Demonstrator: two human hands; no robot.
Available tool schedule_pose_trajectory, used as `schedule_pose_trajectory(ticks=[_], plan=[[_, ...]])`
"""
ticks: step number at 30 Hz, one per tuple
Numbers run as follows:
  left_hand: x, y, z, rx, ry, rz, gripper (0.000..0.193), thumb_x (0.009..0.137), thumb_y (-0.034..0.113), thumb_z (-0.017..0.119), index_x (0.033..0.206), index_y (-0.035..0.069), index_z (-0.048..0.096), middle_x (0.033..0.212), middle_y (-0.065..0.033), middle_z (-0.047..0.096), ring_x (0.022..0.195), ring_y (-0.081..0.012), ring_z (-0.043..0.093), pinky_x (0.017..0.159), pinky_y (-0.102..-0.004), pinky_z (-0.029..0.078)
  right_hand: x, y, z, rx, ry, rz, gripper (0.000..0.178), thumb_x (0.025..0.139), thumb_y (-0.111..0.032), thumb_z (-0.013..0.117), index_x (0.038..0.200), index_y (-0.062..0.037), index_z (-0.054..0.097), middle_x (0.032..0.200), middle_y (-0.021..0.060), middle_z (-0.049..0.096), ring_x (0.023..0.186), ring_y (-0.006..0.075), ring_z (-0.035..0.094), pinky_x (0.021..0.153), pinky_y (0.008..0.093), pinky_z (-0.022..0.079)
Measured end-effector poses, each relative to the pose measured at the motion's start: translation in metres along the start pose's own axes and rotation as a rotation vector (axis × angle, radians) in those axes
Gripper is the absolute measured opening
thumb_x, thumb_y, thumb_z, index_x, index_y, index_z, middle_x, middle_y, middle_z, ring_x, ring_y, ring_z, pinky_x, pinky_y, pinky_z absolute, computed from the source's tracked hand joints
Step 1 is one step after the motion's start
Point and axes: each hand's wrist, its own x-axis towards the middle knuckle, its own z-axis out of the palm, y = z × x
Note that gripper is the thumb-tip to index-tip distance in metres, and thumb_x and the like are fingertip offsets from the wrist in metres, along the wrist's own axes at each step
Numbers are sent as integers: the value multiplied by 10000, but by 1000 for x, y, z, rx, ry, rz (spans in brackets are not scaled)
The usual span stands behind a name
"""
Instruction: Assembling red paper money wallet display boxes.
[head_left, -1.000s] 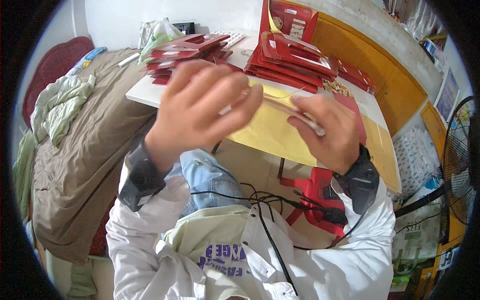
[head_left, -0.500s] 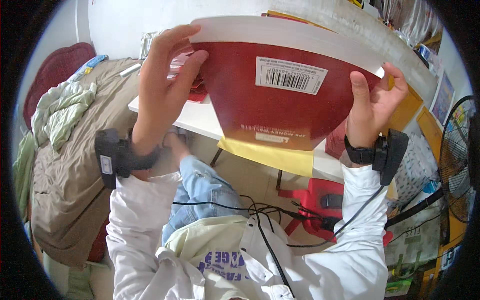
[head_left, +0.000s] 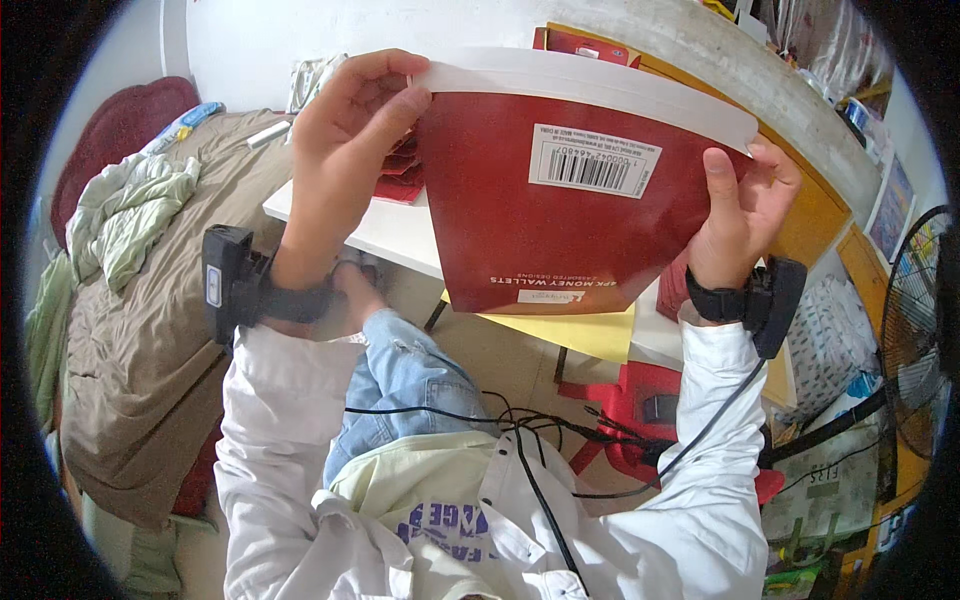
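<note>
A flat red paper packet (head_left: pixel 480 180) with a white flap strip along its top edge is held up in front of me. A white barcode label sits on its face. My left hand (head_left: pixel 355 130) pinches its upper left corner between thumb and fingers. At the upper right corner, my right hand (head_left: pixel 745 205) grips it with the thumb on the near side and the fingers mostly behind. Below and behind the packet, a yellow sheet (head_left: pixel 590 332) hangs over the edge of the white table (head_left: pixel 405 240). Beside my left wrist lie several red packets (head_left: pixel 402 175), partly hidden.
A bed with a brown cover (head_left: pixel 170 310) stands at the left. To the right are a black fan (head_left: pixel 915 330) and a patterned bag (head_left: pixel 825 340). A red stool (head_left: pixel 630 420) is under the table edge, with black cables (head_left: pixel 520 420) across my lap.
The packet has shifted slightly right and down, and its printed face now turns more squarely toward me. Both hands keep their hold on its corners.
</note>
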Motion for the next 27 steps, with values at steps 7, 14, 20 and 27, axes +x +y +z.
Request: schedule_pose_trajectory(ticks=[7, 14, 20, 27], plan=[[-4, 5, 0, 18, -4, -63, 185, 910, 78, 544, 1050, -11, 627, 940, -16, 589, 781, -57, 557, 710, -183, 462, 6, 0, -1, -32, -3, 114, 304, 816, -21, 678, 1024, -70, 461, 975, 29, 523, 897, 126, 529, 819, 269, 428], [-4, 0, -5, 35, -149, 68, 171, 891, 47, 549, 1003, -28, 653, 995, -24, 532, 794, -56, 518, 674, -173, 428, 10, 0, -2, -33, -29, 131, 265, 826, -58, 676, 984, -71, 464, 903, -6, 487, 820, 82, 488, 761, 231, 415], [-5, 2, -6, 117, -201, 95, 163, 887, 19, 549, 997, -32, 658, 1049, -47, 493, 792, -63, 498, 664, -169, 412, 14, 0, -3, -98, -36, 106, 217, 828, -65, 673, 930, -71, 482, 860, -22, 471, 769, 59, 457, 706, 207, 404], [-4, 8, 10, -44, -90, 142, 166, 877, -21, 567, 1032, -37, 623, 997, -51, 534, 820, -68, 525, 685, -195, 442, 20, -1, -12, -96, 6, 123, 198, 834, -51, 657, 929, -75, 485, 864, -28, 478, 781, 57, 467, 723, 203, 408]])
